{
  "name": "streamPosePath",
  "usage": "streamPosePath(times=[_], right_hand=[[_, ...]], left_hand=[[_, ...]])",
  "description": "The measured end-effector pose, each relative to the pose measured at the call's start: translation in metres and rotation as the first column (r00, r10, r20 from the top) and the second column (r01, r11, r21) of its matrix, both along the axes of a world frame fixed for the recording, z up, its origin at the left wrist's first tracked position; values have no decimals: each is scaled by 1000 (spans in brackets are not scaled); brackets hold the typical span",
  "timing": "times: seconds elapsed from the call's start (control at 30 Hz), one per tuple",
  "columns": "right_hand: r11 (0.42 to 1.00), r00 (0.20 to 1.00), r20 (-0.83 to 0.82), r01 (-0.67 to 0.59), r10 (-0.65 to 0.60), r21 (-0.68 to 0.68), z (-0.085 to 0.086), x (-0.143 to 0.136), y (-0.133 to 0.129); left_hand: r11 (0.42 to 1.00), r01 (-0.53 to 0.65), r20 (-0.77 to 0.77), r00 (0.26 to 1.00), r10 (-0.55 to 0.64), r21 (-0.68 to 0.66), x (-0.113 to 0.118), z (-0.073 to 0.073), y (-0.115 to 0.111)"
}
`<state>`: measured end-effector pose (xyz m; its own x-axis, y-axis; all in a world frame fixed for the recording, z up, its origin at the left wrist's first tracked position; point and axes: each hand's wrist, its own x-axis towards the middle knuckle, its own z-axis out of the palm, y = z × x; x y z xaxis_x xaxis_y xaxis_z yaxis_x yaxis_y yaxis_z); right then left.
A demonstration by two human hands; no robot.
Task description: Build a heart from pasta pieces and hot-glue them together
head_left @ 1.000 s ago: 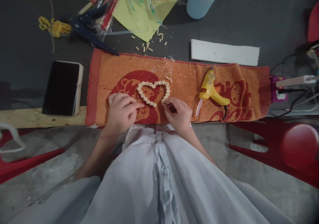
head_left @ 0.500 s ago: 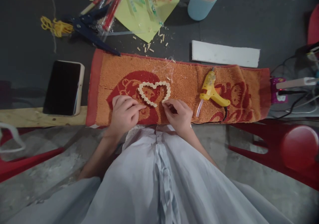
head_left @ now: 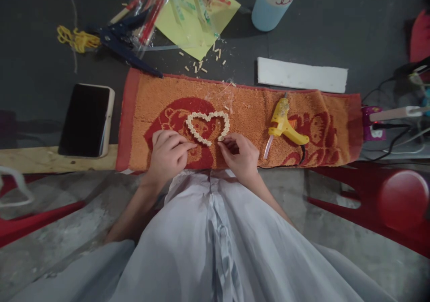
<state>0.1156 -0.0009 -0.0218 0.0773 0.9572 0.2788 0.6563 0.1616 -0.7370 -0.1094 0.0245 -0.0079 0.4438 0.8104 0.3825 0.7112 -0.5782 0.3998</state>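
Observation:
A heart-shaped outline [head_left: 208, 116] made of small pale stick pieces lies on an orange and red towel [head_left: 248, 114]. Between its lower left end and its lower right end there is a gap. My right hand [head_left: 240, 154] pinches with thumb and forefinger at the lower right end of the heart. My left hand [head_left: 168, 153] rests on the towel just left of the heart, thumb and forefinger closed together; whatever is between them is too small to make out. To the right lies a yellow glue gun [head_left: 280, 120] with a clear glue stick in its back.
A phone [head_left: 85, 120] lies on the left. Behind the towel are cut stick bits [head_left: 201, 64], blue-handled cutters [head_left: 117, 44], yellow paper [head_left: 188, 24], a white strip [head_left: 302, 75] and a blue bottle [head_left: 272, 10]. A power strip with cables [head_left: 372, 122] sits at right.
The view has shifted very slightly. Both hands stay almost in place, and the heart lies where it was.

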Motion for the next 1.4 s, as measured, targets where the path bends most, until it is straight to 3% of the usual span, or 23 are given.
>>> streamPosePath(times=[0.27,0.47,0.63,0.93,1.17,1.4], right_hand=[[997,999,-39,-16,13,-79,12,6,-1],[995,989,123,-90,84,48,23,19,19],[982,946,268,-188,184,-10,20,20,36],[973,917,325,-226,230,-49,19,15,46],[968,906,340,-239,252,-81,19,13,47],[970,912,331,-232,242,-70,17,14,46]], left_hand=[[1000,-19,37,999,18,7,0,-3,1],[996,-87,23,996,87,-8,2,0,10],[991,-122,-58,991,119,-50,10,6,26],[984,-121,-115,988,106,-128,20,16,42],[988,-45,-123,992,27,-148,18,14,44],[989,-59,-129,991,41,-138,14,7,43]])
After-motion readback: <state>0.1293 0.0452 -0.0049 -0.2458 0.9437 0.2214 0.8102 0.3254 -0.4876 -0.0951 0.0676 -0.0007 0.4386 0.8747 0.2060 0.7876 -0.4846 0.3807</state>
